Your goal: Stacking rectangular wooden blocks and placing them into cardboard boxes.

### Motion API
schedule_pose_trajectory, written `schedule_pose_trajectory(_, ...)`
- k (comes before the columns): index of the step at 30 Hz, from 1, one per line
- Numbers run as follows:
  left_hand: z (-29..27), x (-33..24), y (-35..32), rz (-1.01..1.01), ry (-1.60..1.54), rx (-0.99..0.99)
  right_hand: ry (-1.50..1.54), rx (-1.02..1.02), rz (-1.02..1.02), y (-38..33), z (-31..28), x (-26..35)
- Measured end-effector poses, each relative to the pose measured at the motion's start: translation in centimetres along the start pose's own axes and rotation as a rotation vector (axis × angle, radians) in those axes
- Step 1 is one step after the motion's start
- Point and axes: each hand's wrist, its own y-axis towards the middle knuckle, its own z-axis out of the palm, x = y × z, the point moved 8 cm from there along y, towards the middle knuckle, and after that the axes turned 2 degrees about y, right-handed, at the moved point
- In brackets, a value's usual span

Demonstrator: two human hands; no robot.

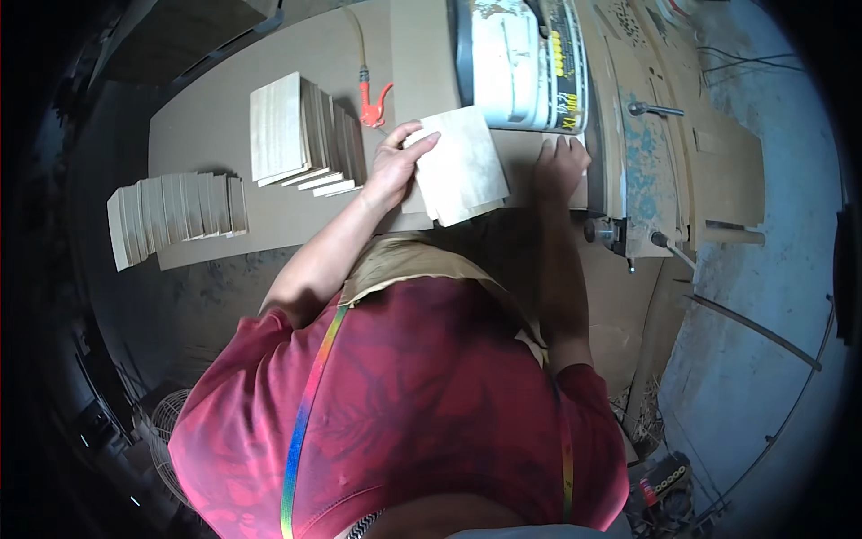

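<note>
My left hand [397, 166] grips a small stack of thin, pale wooden boards [462, 166], thumb on top and fingers round the left edge. A second board edge peeks out below the top one, so at least two are held. To the right, my right hand [561, 166] rests with bent fingers just below a white bucket-like container [512, 67]. A pale edge shows beside its fingertips; whether the hand holds it is hidden. Left of my left hand, a leaning row of similar wooden boards [278, 130] stands on the brown work surface [202, 117].
Another row of boards [175, 214] stands at the far left. A red air blow gun [373, 108] on a hose lies behind my left hand. On the right is a worn machine table [648, 153] with a metal handle [655, 110] and a clamp-like fitting [606, 234].
</note>
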Motion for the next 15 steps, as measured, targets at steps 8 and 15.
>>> schedule_pose_trajectory(8, 1.4, 1.1, 2.1, 0.14, 0.131, 0.011, 0.088, 0.221, -0.128, -4.1, -6.6, 15.5)
schedule_pose_trajectory(15, -1.0, 1.6, 3.1, 0.211, 0.085, 0.082, -0.129, 0.039, 0.058, -8.7, -7.6, 1.0)
